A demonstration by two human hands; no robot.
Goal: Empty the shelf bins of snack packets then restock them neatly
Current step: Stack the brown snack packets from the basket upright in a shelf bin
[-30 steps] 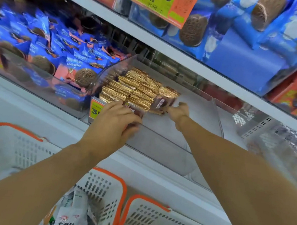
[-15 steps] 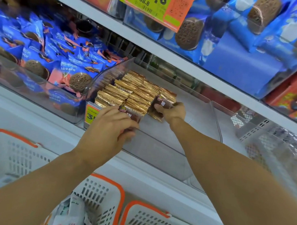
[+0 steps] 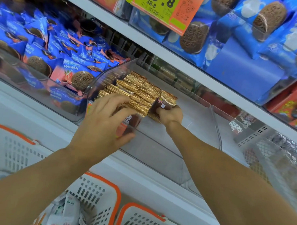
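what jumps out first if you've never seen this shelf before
Two hands meet in a clear bin at centre: the left hand and right hand each grip brown packets at the front of neat rows of gold packets. Left of it sits a bin heaped with blue cookie packs, and a bright price tag hangs above.

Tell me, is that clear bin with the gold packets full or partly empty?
Partly empty: the gold packets fill only the left part of the clear bin; its right side shows bare floor.
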